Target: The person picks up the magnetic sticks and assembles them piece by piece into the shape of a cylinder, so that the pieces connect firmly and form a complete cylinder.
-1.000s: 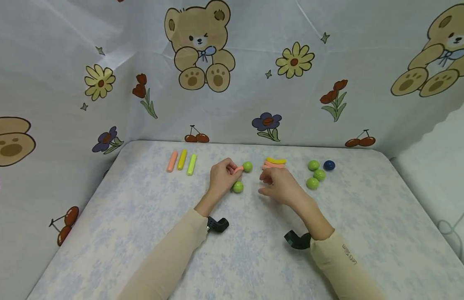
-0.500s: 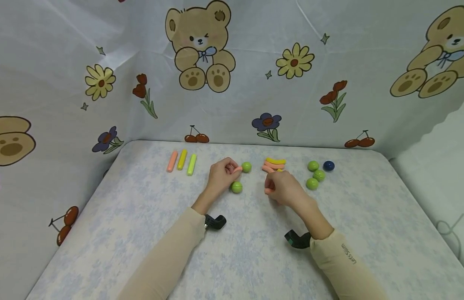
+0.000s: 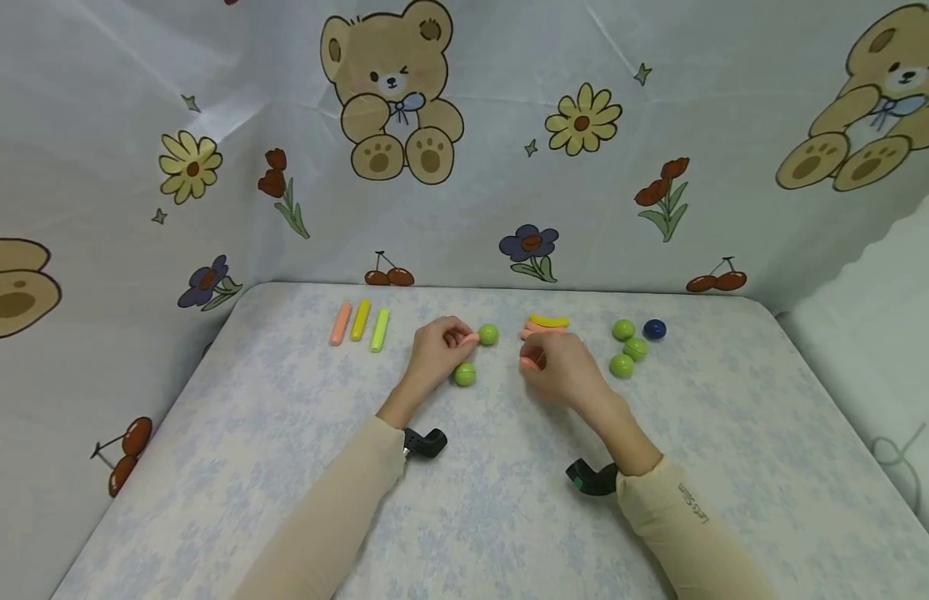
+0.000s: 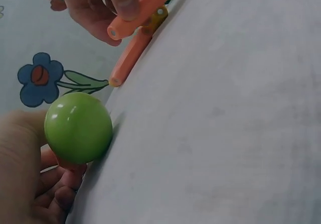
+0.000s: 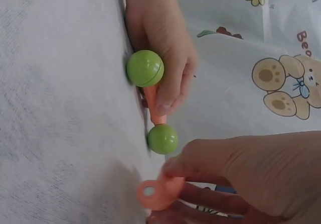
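Note:
My left hand [image 3: 434, 352] pinches a short orange stick [image 5: 154, 106] just above the table. A green ball [image 3: 488, 334] is at the stick's far end, and a second green ball [image 3: 465, 374] is at its near end; both appear to touch it. To the right, my right hand [image 3: 563, 368] pinches another orange stick [image 4: 143, 10] between thumb and fingers, with a round silvery spot showing in its end. Behind the right hand lie more orange sticks [image 3: 535, 327] and a curved yellow stick [image 3: 549, 321], partly hidden by that hand.
Three straight sticks lie at the back left: orange [image 3: 340, 324], yellow [image 3: 361, 321] and yellow-green [image 3: 380, 331]. Right of my right hand sit three green balls [image 3: 635, 349] and a dark blue ball [image 3: 655, 330]. A printed cloth [image 3: 464, 208] hangs behind the table.
My right hand has closed its fingers on an orange stick from the back pile and drawn it slightly left. My left hand keeps its grip, with its stick and balls almost unmoved.

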Demonstrator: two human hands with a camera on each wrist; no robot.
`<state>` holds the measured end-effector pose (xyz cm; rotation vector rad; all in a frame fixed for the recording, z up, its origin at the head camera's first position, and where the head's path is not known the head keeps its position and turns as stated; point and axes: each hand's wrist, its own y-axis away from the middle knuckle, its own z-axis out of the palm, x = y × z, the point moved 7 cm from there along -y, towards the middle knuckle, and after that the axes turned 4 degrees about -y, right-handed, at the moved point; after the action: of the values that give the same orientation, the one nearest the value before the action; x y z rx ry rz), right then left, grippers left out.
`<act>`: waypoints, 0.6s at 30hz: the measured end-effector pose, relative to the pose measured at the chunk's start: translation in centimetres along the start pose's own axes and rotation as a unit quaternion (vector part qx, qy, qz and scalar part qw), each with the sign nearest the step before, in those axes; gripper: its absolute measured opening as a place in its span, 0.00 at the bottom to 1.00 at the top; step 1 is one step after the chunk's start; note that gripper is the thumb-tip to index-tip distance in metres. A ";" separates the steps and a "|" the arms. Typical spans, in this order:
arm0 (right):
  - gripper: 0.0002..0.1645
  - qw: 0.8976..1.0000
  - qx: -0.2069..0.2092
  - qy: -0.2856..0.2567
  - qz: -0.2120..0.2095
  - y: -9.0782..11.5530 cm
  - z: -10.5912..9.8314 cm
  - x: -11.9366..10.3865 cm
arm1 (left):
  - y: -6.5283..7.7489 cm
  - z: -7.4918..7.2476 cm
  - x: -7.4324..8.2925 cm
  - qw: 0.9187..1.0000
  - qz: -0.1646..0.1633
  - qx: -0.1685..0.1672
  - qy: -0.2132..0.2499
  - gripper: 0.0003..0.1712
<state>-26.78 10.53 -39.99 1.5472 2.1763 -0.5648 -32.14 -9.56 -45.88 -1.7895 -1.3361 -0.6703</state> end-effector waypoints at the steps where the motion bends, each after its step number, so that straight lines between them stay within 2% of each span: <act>1: 0.02 1.000 0.013 -0.005 -0.007 0.0 0.0 0.0 | 0.0 0.0 -0.1 1.000 -0.001 -0.002 0.002 0.06; 5: 0.04 0.997 0.064 -0.022 -0.029 -0.3 -0.2 -0.2 | -0.1 0.0 0.0 1.000 0.009 -0.013 0.009 0.06; 7: 0.05 0.996 0.076 -0.028 -0.030 -0.4 -0.1 -0.1 | -0.1 0.1 0.1 1.000 0.016 -0.022 0.010 0.07; 18: 0.04 0.996 0.066 -0.042 -0.039 -0.6 1.2 0.3 | 0.1 1.1 0.0 0.996 0.032 -0.085 0.017 0.07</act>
<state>-27.36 9.94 -41.15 1.4806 2.1816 -0.7977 -32.08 -8.64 -46.47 -1.9374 -1.2240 -0.7959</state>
